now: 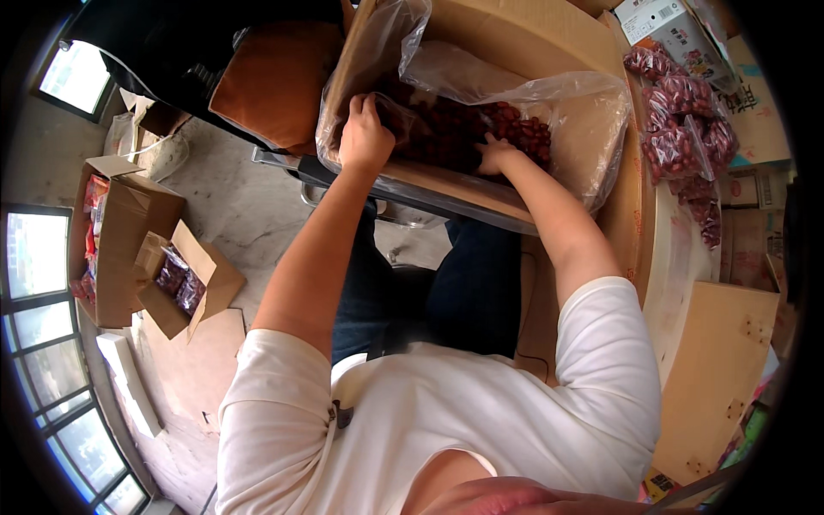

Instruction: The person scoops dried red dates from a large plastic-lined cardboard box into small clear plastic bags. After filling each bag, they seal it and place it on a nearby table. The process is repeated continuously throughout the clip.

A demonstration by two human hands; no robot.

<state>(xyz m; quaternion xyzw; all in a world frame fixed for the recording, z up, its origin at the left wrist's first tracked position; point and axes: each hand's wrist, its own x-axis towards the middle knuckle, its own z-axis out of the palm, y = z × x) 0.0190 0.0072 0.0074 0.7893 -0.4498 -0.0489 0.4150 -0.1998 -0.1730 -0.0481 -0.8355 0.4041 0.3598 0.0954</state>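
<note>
Dark red dates (525,130) lie inside an open cardboard box lined with clear plastic (592,112), in front of me. At the box's left end, my left hand (367,137) is closed, fingers curled around the edge of a small clear plastic bag (402,120). Part of that bag hides behind the hand, and I cannot tell how full it is. My right hand (498,158) reaches over the near wall into the dates. Its visible fingers are apart and touch the dates; the other fingertips are hidden among them.
Several filled bags of dates (678,120) are piled right of the box, beside a white carton (657,26). An orange-brown cushion (279,84) is at the upper left. On the left floor stand open cartons, one holding small packs (180,281). A wooden panel (717,378) is at the lower right.
</note>
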